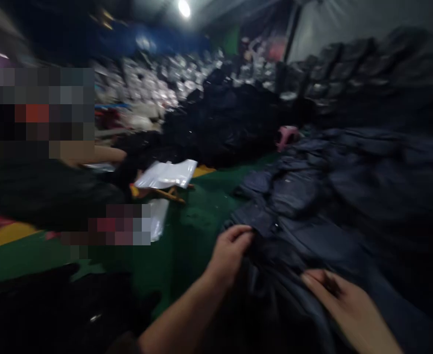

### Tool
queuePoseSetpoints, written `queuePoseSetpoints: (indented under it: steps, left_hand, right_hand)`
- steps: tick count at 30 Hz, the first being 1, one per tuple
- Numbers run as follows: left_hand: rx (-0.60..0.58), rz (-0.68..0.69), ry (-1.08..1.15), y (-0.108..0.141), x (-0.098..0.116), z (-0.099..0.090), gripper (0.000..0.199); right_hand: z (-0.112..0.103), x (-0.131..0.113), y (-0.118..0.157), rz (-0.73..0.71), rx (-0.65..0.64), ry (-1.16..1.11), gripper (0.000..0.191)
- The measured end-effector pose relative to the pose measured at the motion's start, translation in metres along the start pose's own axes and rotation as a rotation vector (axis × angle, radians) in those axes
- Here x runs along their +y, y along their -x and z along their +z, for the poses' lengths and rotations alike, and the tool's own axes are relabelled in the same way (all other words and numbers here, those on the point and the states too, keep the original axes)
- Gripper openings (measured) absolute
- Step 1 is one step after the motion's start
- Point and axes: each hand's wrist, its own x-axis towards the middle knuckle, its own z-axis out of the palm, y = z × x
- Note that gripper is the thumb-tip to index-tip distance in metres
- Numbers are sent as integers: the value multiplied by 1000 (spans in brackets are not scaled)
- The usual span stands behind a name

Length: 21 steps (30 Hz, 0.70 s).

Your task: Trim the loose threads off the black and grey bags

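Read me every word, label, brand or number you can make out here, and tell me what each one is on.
None can be read: the dark padded jacket at the left hand shows no legible label, the white plastic sheet shows only glare, and the picture on the far wall is too blurred to read.
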Motion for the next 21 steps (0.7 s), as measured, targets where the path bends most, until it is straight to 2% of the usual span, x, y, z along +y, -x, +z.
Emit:
queuePoseSetpoints:
  steps: [1,4,6,7,9,12,15,18,21]
  left_hand:
    - [51,-48,59,-8,-3,-3,21]
    - [161,-150,184,-28,-11,-12,34]
    - [207,-189,178,-35,-12,-16,38]
    - [214,-197,165,-36,-11,-18,39]
    - [205,-202,149,-35,-8,-18,37]
    - [105,-150,194,-25,-2,-12,37]
    - [-33,-117,214,-5,4,-1,44]
    - [-117,-212,162,18,12,9,50]
    - [-216,-246,38,28,19,17,51]
  right_hand:
    - [-2,0,2,68,-80,10,24]
    - [4,1,0,155,170,-145,28]
    - [8,0,-1,191,356,-292,29]
    - [9,-1,1,198,418,-346,29]
    - [8,-3,6,196,462,-407,29]
    - [6,-5,13,188,455,-458,28]
    - [5,-6,14,215,528,-517,28]
    - [8,-11,12,231,550,-586,29]
    - [13,-20,12,184,483,-558,27]
